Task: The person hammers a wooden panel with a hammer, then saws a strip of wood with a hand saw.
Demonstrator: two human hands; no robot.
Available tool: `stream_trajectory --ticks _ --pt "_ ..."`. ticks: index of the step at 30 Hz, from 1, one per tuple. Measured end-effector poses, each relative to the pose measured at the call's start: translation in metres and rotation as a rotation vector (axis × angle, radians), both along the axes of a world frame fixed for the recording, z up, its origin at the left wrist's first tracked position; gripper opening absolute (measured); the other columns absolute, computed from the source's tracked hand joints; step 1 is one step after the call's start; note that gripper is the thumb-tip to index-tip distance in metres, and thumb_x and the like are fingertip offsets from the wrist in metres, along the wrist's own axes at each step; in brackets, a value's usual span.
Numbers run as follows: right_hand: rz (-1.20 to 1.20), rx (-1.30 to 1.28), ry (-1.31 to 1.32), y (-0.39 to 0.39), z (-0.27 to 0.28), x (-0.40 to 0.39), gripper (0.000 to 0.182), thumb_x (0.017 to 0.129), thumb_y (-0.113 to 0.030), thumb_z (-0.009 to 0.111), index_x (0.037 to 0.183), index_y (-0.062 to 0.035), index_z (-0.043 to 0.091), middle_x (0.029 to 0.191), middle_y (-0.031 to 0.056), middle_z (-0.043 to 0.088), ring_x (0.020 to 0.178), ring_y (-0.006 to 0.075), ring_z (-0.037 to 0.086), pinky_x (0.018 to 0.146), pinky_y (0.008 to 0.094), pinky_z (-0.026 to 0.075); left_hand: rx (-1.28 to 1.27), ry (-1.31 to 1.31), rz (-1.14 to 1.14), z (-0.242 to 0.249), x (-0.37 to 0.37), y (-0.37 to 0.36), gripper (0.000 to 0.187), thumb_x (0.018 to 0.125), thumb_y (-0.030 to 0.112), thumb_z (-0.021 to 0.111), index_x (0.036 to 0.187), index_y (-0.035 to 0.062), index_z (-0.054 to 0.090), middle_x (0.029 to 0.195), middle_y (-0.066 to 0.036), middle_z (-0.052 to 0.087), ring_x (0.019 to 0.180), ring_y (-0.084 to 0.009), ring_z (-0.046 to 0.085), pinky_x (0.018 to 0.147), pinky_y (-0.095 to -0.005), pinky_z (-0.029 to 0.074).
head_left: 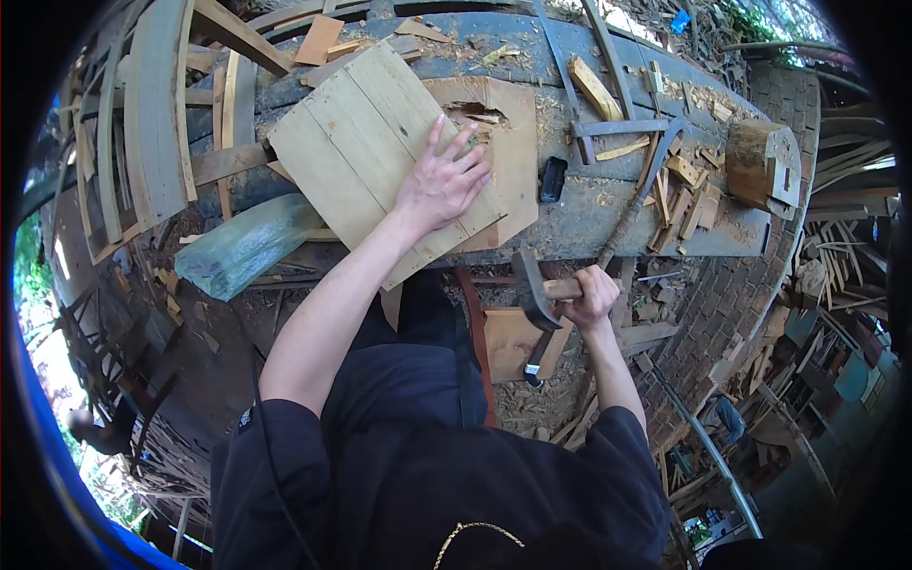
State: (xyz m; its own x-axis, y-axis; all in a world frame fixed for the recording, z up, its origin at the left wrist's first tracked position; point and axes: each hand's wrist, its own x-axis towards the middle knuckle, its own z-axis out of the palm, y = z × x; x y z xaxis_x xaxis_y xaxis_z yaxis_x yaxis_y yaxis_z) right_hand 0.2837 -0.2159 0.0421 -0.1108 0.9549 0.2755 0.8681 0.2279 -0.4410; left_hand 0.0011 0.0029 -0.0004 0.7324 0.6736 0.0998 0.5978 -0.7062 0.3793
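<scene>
My left hand [442, 185] lies with its fingers spread on a pale panel of joined boards [356, 123], pressing near its right edge. The panel lies tilted across the bench. Beside and partly under it is a lighter wooden piece [513, 176] with a ragged dark hole [475, 112] close to my fingertips. My right hand [591, 296] is wrapped round the short wooden handle of a hammer [535, 290], held in front of the bench edge, apart from the panel. Its dark metal head is curved.
The dark workbench [627, 218] carries wood shavings, offcuts [689, 204], a small black tray [552, 179], a frame saw [622, 126] and a wooden block [760, 166]. A clear plastic bag [249, 242] sits left of the panel. Slatted wood [152, 114] stands at far left.
</scene>
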Motion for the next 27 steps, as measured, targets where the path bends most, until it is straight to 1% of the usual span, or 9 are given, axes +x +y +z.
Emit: stream_trajectory --ticks 2,3,6,10,12,14,20,23,27 --pt "0.05 -0.068 -0.054 0.008 0.005 -0.011 0.037 0.088 -0.035 0.078 0.097 -0.0027 0.063 0.079 0.011 0.058 0.068 0.0316 0.063 0.06 0.0402 0.05 0.034 0.02 -0.006 -0.001 0.0 -0.001 0.031 0.109 0.036 0.052 0.117 0.0164 0.076 0.135 -0.001 0.069 0.153 -0.0253 0.041 0.133 -0.0637 0.01" --pt "0.007 -0.234 -0.139 0.008 0.002 -0.016 0.038 0.087 -0.036 0.08 0.096 -0.0043 0.063 0.078 0.0099 0.058 0.069 0.0309 0.063 0.061 0.0402 0.05 0.035 0.019 -0.006 -0.001 0.0 -0.001 0.031 0.109 0.036 0.052 0.117 0.0164 0.076 0.135 -0.001 0.069 0.153 -0.0253 0.041 0.133 -0.0637 0.01" --pt "-0.054 -0.238 -0.12 0.007 -0.003 -0.024 0.037 0.084 -0.035 0.082 0.096 -0.0055 0.063 0.078 0.0093 0.057 0.069 0.03 0.064 0.061 0.0396 0.051 0.037 0.026 0.0 -0.001 0.001 -0.001 0.031 0.109 0.036 0.052 0.117 0.0168 0.076 0.135 -0.001 0.069 0.153 -0.0254 0.041 0.133 -0.0637 0.01" --pt "0.041 0.022 0.01 -0.007 -0.009 -0.02 0.034 0.086 -0.031 0.082 0.096 -0.0045 0.062 0.077 0.0094 0.058 0.065 0.03 0.063 0.059 0.0402 0.05 0.026 0.012 -0.001 0.0 -0.001 -0.001 0.03 0.109 0.035 0.054 0.114 0.0154 0.076 0.136 -0.001 0.068 0.154 -0.0249 0.04 0.133 -0.0628 0.01" --pt "0.054 0.016 0.009 -0.009 -0.01 -0.024 0.032 0.089 -0.029 0.08 0.095 -0.0031 0.062 0.076 0.0106 0.057 0.063 0.0315 0.062 0.056 0.0413 0.049 0.017 -0.009 0.001 0.001 0.0 -0.001 0.03 0.108 0.034 0.056 0.112 0.0139 0.077 0.137 -0.002 0.068 0.154 -0.0243 0.039 0.134 -0.0616 0.01" --pt "-0.134 -0.29 -0.08 -0.001 -0.005 -0.04 0.034 0.093 -0.031 0.078 0.092 -0.0026 0.06 0.072 0.0122 0.057 0.061 0.0333 0.062 0.054 0.0428 0.048 0.021 -0.008 0.005 0.001 0.0 0.0 0.029 0.108 0.034 0.056 0.112 0.014 0.077 0.136 -0.002 0.068 0.154 -0.0244 0.04 0.133 -0.0619 0.011" --pt "-0.09 -0.027 0.039 -0.022 -0.008 -0.04 0.029 0.093 -0.029 0.076 0.096 -0.0034 0.063 0.081 0.0139 0.065 0.07 0.0362 0.068 0.062 0.0436 0.052 0.006 0.0 0.001 0.001 0.0 -0.001 0.029 0.108 0.033 0.055 0.113 0.0139 0.077 0.134 -0.002 0.068 0.153 -0.0241 0.04 0.134 -0.062 0.011" --pt "-0.25 -0.381 -0.028 -0.01 -0.003 -0.059 0.024 0.087 -0.02 0.076 0.094 -0.0019 0.061 0.076 0.0141 0.06 0.067 0.0364 0.066 0.061 0.043 0.052 0.016 0.002 -0.006 0.0 0.0 0.0 0.028 0.109 0.032 0.055 0.114 0.0137 0.076 0.131 -0.002 0.069 0.152 -0.0245 0.042 0.133 -0.0623 0.011" --pt "-0.165 -0.125 0.075 -0.019 -0.003 -0.053 0.026 0.092 -0.023 0.076 0.095 -0.0011 0.063 0.075 0.014 0.059 0.064 0.0358 0.065 0.058 0.0443 0.051 0.029 0.02 -0.009 0.0 0.0 0.001 0.027 0.108 0.031 0.055 0.115 0.0139 0.075 0.127 -0.003 0.069 0.15 -0.0248 0.045 0.133 -0.0622 0.011"
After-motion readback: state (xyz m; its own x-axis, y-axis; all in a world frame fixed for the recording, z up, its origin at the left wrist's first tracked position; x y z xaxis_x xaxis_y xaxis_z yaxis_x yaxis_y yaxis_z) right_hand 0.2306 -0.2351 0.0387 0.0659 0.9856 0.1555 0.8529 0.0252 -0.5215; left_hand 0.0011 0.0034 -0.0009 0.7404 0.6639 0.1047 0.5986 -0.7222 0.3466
